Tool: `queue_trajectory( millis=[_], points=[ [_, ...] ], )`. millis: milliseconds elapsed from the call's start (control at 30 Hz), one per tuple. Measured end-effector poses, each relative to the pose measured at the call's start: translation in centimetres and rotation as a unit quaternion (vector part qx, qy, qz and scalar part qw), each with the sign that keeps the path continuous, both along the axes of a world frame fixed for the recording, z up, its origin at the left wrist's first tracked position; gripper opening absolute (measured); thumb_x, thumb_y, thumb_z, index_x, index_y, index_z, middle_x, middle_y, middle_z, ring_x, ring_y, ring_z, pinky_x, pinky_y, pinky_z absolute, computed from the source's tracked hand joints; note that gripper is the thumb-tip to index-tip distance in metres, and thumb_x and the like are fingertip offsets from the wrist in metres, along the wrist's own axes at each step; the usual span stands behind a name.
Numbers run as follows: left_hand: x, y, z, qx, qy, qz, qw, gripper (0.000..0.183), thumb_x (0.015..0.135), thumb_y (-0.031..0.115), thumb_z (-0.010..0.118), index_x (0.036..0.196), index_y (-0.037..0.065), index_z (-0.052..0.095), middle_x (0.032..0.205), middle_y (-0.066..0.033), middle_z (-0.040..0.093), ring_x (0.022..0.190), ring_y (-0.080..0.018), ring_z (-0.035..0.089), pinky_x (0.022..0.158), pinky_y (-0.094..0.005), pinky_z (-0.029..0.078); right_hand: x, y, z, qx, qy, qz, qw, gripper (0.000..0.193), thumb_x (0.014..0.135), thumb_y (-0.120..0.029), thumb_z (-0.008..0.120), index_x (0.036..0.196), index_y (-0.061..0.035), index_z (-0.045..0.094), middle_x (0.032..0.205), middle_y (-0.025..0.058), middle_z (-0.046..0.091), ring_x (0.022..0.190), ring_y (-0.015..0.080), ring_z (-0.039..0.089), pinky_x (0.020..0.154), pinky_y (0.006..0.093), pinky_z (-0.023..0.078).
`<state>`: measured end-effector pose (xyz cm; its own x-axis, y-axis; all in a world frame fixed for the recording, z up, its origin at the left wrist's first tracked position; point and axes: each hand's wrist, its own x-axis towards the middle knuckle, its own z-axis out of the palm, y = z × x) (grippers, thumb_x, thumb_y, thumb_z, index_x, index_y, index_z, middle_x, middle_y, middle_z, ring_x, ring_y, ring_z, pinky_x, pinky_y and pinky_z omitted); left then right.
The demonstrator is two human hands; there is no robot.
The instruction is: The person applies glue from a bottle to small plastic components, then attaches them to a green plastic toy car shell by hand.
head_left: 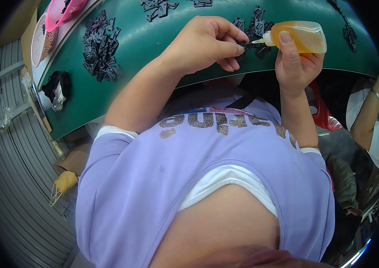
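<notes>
My right hand [297, 67] is wrapped round a clear squeeze bottle [307, 36] of amber liquid, tilted on its side. Its thin nozzle points left, toward my other hand. Between thumb and fingertips, my left hand [207, 44] pinches a small black plastic part [244, 44], largely covered by the fingers. The nozzle tip is at this part; whether they touch is too small to tell. Just behind the hands lies a loose cluster of similar black parts [259, 27] on the green tabletop [149, 49].
A big heap of black parts [101, 47] sits at the left, with a smaller group [158, 8] at the far edge. Pink basket [57, 20] and pale perforated basket [42, 47] stand far left. Another person's arm [370, 116] is at the right, near a row of parts [349, 35].
</notes>
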<state>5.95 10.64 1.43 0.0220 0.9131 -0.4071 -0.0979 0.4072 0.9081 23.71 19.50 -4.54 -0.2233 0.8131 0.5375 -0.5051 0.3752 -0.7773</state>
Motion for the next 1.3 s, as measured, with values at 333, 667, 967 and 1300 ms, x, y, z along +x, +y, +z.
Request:
queue_trajectory(
  millis=[333, 667, 967, 1300],
  points=[
    [0.0, 0.0, 0.1, -0.001, 0.013, 0.008, 1.0, 0.024, 0.085, 0.006, 0.065, 0.105, -0.006, 0.061, 0.077, -0.0058, 0.064, 0.063, -0.013, 0.066, 0.057, -0.0215, 0.055, 0.1, 0.6, -0.4, -0.015, 0.027, -0.021, 0.999, 0.021, 0.085, -0.002, 0.064, 0.104, -0.0041, 0.055, 0.1, 0.0085, 0.063, 0.09, 0.0174, 0.066, 0.082, 0.0303, 0.055],
    [0.5, 0.2, 0.4, -0.002, 0.02, 0.032, 0.999, 0.022, 0.086, 0.007, 0.063, 0.105, -0.006, 0.061, 0.081, -0.0096, 0.065, 0.065, -0.015, 0.067, 0.058, -0.023, 0.056, 0.8, -0.1, 0.1, -0.032, -0.012, 0.074, 0.997, 0.025, 0.084, -0.003, 0.064, 0.108, -0.0018, 0.057, 0.1, 0.0094, 0.063, 0.092, 0.018, 0.066, 0.087, 0.0337, 0.053],
    [0.6, 0.3, 0.2, -0.001, 0.027, 0.03, 0.999, 0.022, 0.086, 0.006, 0.063, 0.104, -0.007, 0.061, 0.081, -0.0102, 0.065, 0.064, -0.0148, 0.067, 0.058, -0.0224, 0.057, 1.1, 0.0, -0.3, -0.028, -0.027, 0.092, 0.995, 0.027, 0.084, -0.001, 0.064, 0.11, -0.0003, 0.056, 0.102, 0.0106, 0.063, 0.093, 0.0168, 0.065, 0.087, 0.0323, 0.053],
    [0.7, 0.4, 0.3, 0.004, 0.039, 0.027, 0.999, 0.021, 0.087, 0.006, 0.062, 0.104, -0.007, 0.061, 0.08, -0.0102, 0.065, 0.065, -0.015, 0.067, 0.058, -0.0227, 0.057, 1.2, 0.0, -0.3, -0.027, -0.037, 0.088, 0.995, 0.028, 0.084, -0.003, 0.066, 0.11, -0.0021, 0.057, 0.102, 0.0101, 0.063, 0.094, 0.0177, 0.065, 0.087, 0.0326, 0.054]
  ],
)
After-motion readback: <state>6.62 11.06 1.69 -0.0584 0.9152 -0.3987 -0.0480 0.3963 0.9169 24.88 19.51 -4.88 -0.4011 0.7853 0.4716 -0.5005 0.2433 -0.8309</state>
